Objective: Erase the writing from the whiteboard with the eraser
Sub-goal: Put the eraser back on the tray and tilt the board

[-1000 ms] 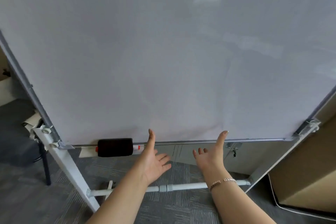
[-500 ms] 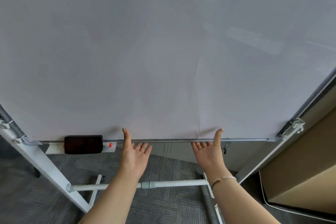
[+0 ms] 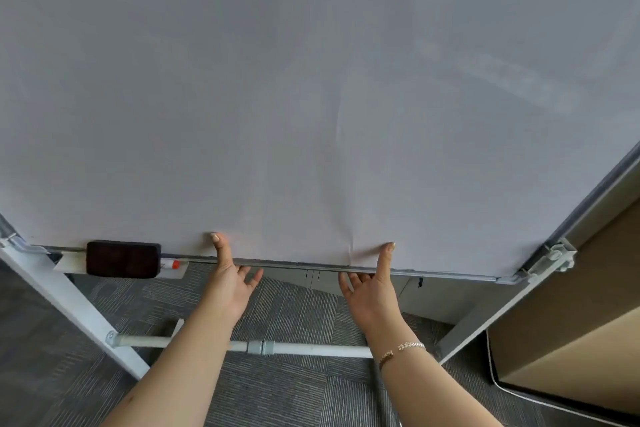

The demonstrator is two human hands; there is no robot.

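The dark eraser [image 3: 123, 259] lies on the tray [image 3: 181, 271] at the whiteboard's [image 3: 311, 97] lower left, touching a red-capped marker [image 3: 169, 264]. Our left hand [image 3: 230, 282] and right hand [image 3: 372, 295] are relaxed, with straight thumbs on the board and fingers loosely spread under its bottom rail [image 3: 433, 273].

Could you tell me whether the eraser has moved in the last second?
No. The eraser still sits on the tray at the whiteboard's lower left, covering the marker.

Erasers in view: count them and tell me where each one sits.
1. The black eraser sits on the tray at the whiteboard's lower left. None else shows; the whiteboard may hide others.
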